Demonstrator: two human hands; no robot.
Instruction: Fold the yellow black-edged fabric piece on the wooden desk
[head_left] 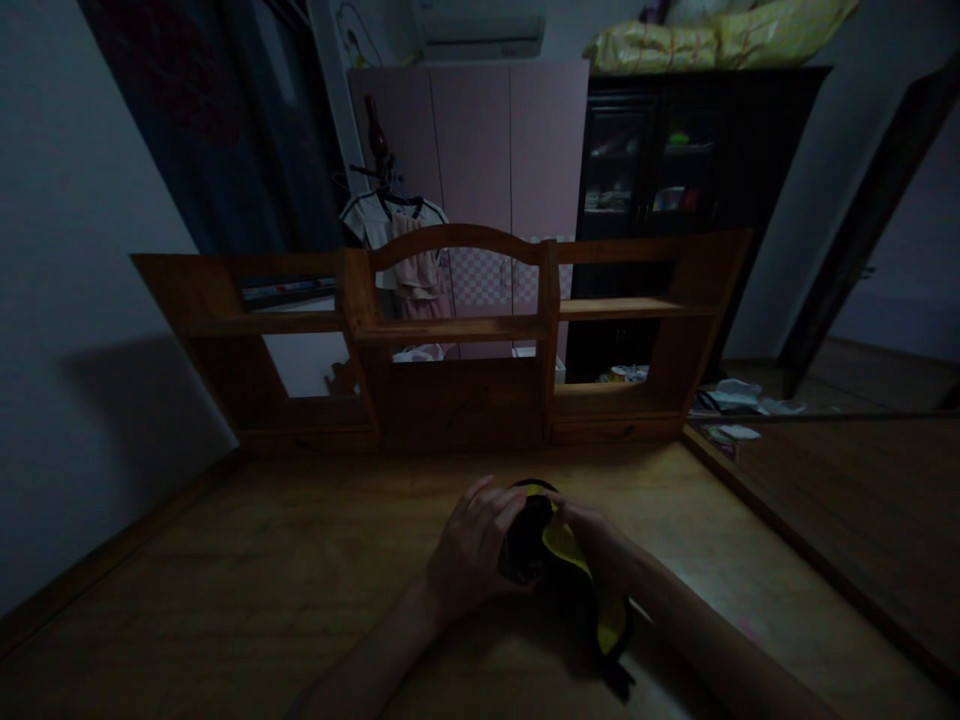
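Observation:
A black case with a yellow lining is between my hands above the wooden board. Its flap hangs open in a curve toward me on the right, ending in a dark tab. My left hand is wrapped around the left side of a dark, slightly shiny body at the case's middle. It is too dark to tell whether that body is part of the case or something inside it. My right hand pinches the case's upper right edge, where the yellow shows. Part of the right fingers is hidden.
A light wooden surface spreads beneath my hands. At its far end stands a wooden shelf unit with several compartments. A raised wooden edge runs along the right. Beyond are a pink wardrobe and a dark cabinet.

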